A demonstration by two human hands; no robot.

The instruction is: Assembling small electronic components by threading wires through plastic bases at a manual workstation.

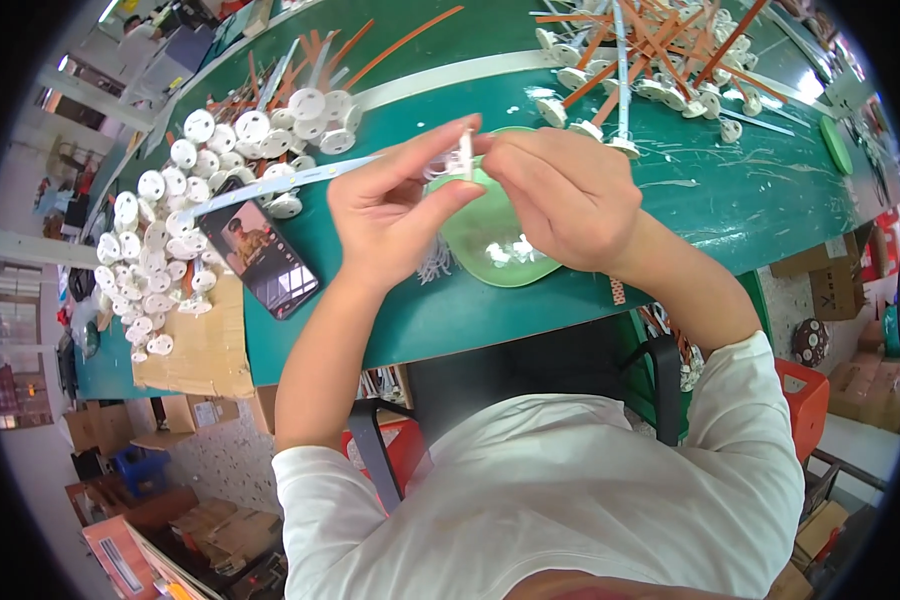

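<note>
A: "You have your left hand point(390, 215) raised over the desk point(710, 225), its thumb and fingers pinching a small white piece point(467, 158) that stands edge-on between your two hands."

B: "And your right hand point(575, 195) comes up close to it from the right, fingers curled in. I can't tell whether they grip anything, since your knuckles hide the tips."

A: "From behind your left hand a pale strip point(280, 184) runs off to the left, across the far end of the phone point(260, 260). Whether it joins the piece you're pinching, I can't tell."

B: "Below your hands sits a green dish point(467, 245), with bright white patches in it too washed out to name. Just left of it you have a bundle of white strands point(436, 262)."

A: "On your left, a crowd of white discs point(151, 184) reaches from the far side down to a cardboard sheet point(210, 340) at the near edge."

B: "At your far right is a heap of discs and strips point(648, 88), orange and pale ones crossing; farther right lies a green oval piece point(834, 145)."
</note>
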